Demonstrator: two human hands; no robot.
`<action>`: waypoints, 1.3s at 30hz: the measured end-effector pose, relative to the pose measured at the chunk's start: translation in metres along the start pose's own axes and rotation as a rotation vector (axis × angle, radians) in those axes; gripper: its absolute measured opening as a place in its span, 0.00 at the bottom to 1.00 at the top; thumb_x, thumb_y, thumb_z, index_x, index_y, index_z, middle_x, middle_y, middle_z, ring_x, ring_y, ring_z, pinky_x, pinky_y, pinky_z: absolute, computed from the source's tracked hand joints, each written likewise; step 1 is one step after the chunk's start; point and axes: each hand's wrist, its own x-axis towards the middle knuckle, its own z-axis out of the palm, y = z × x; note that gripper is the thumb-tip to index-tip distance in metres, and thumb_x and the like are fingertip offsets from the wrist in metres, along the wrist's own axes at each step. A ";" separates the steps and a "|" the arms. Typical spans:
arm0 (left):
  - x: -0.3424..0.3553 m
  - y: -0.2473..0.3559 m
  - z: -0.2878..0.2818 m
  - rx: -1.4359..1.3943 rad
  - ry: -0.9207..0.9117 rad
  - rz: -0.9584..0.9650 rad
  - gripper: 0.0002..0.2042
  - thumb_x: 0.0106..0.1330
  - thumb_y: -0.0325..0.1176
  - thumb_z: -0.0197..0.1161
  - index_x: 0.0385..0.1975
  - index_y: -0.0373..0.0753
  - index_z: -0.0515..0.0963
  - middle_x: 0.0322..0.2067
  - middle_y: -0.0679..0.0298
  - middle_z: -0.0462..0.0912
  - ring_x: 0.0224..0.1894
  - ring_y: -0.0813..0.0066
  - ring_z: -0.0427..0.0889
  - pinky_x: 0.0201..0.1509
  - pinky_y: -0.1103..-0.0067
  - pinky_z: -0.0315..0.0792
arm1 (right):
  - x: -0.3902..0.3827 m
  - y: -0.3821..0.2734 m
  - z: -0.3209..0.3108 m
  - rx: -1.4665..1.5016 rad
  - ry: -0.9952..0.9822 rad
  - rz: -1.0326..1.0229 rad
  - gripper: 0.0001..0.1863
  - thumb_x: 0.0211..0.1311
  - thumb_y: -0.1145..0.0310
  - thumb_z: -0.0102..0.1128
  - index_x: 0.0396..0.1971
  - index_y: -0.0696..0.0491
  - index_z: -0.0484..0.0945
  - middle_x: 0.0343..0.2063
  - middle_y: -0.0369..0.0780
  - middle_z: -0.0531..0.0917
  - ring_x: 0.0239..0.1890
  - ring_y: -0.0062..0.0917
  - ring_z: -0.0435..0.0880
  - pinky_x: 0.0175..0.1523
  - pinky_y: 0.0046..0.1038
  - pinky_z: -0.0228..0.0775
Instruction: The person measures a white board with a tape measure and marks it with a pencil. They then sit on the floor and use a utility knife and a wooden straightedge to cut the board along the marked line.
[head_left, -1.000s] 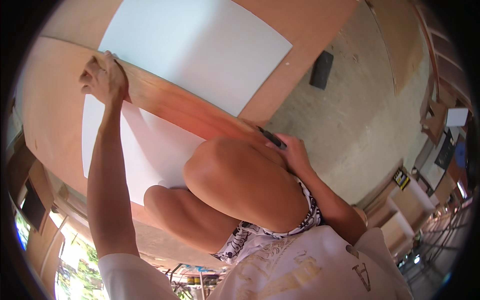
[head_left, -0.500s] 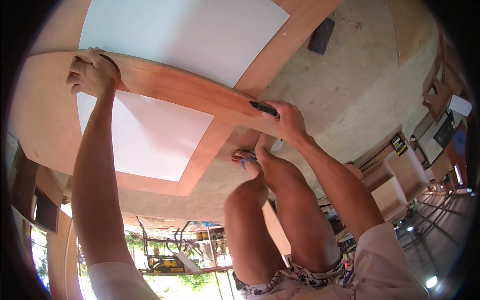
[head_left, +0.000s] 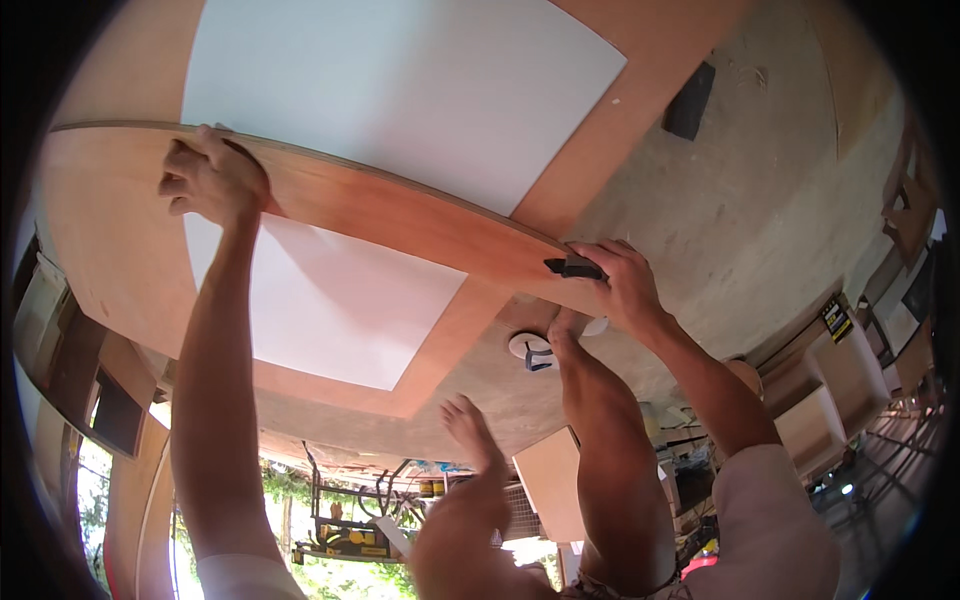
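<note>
A long reddish-brown wooden board (head_left: 400, 220) stands on edge across plywood and white sheets. At its left part, my left hand (head_left: 215, 185) is closed over the top edge, thumb on the rim and fingers curled on the near face. My right hand (head_left: 628, 285) is closed around a black utility knife (head_left: 575, 267) at the board's right end, with the fingers against the wood there. A white sheet (head_left: 400, 90) lies on the plywood beyond the board. Another white panel (head_left: 340, 300) shows on the near side, framed by plywood (head_left: 440, 345).
A flip-flop (head_left: 532, 350) lies on the concrete floor near my legs. Farther right are a dark flat piece (head_left: 690, 100) and a light wooden box frame (head_left: 820, 410). A rack with a yellow-black power tool (head_left: 350, 540) stands at the bottom.
My left foot has come out of the flip-flop and swung toward the bottom of the view. The whole scene has shifted down and right; both hands keep their holds.
</note>
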 end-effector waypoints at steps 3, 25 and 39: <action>-0.010 0.018 -0.010 -0.110 -0.014 -0.053 0.37 0.74 0.59 0.49 0.68 0.29 0.62 0.66 0.36 0.57 0.67 0.36 0.56 0.65 0.48 0.66 | -0.004 0.003 0.003 -0.019 0.040 -0.043 0.30 0.49 0.84 0.65 0.56 0.52 0.85 0.43 0.43 0.87 0.46 0.45 0.84 0.54 0.43 0.78; -0.013 0.030 -0.022 -0.054 -0.133 -0.073 0.42 0.70 0.62 0.53 0.70 0.28 0.56 0.65 0.40 0.53 0.67 0.43 0.54 0.58 0.57 0.76 | -0.028 -0.018 0.017 -0.061 0.159 0.145 0.26 0.68 0.73 0.62 0.66 0.43 0.81 0.46 0.42 0.89 0.54 0.41 0.80 0.63 0.42 0.73; -0.005 0.017 -0.009 -0.022 0.107 -0.023 0.41 0.71 0.63 0.58 0.76 0.42 0.60 0.70 0.40 0.58 0.69 0.33 0.60 0.71 0.44 0.59 | -0.028 -0.010 0.021 -0.016 0.189 0.101 0.31 0.62 0.77 0.63 0.66 0.41 0.82 0.42 0.39 0.86 0.49 0.38 0.77 0.60 0.39 0.74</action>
